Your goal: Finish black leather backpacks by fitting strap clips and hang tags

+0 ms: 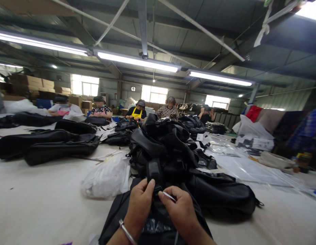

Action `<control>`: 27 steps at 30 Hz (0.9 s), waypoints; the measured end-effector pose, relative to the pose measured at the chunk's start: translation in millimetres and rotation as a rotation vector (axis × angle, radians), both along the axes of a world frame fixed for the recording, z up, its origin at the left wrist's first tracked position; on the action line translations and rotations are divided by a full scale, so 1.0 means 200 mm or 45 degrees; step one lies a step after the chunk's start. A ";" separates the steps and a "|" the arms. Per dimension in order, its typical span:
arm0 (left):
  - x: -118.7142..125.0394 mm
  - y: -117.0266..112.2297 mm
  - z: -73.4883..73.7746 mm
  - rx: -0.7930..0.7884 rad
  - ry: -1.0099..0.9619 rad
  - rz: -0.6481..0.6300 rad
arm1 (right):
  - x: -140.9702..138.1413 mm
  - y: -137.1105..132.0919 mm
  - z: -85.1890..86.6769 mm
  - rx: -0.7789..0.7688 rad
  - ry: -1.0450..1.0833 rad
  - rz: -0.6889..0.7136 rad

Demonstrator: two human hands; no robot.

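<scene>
In front of me lies a black bag (117, 212), with a crinkled clear plastic piece (156, 226) showing between my wrists. My left hand (139, 200) is closed on a wide black strap (154, 168), thumb on top, close to a dark buckle (157, 189). My right hand (180, 208) pinches a thin white strip (169, 196) right beside that buckle. The fingertips of both hands are almost together. Parts of the strap and buckle are hidden under the fingers.
Behind my hands rises a pile of black bags (163, 143). A long black bag (221, 194) lies to the right, a clear plastic bag of white pieces (106, 178) to the left. More black bags (61, 149) rest on the white table (45, 200). Several people sit across it.
</scene>
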State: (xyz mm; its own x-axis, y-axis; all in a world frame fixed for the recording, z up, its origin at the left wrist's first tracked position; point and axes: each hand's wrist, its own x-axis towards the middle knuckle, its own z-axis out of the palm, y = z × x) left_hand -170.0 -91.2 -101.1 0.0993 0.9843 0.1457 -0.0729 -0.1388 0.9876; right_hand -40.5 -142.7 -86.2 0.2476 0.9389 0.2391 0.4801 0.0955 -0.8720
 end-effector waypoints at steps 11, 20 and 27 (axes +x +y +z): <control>0.01 0.02 -0.03 0.011 0.109 -0.023 | 0.04 0.02 -0.05 -0.065 0.610 0.267; 0.02 0.00 -0.02 0.188 0.281 0.089 | 0.06 0.06 -0.07 -0.211 0.574 0.226; 0.02 0.01 -0.02 0.013 0.061 0.031 | 0.06 0.05 -0.08 -0.215 0.685 0.237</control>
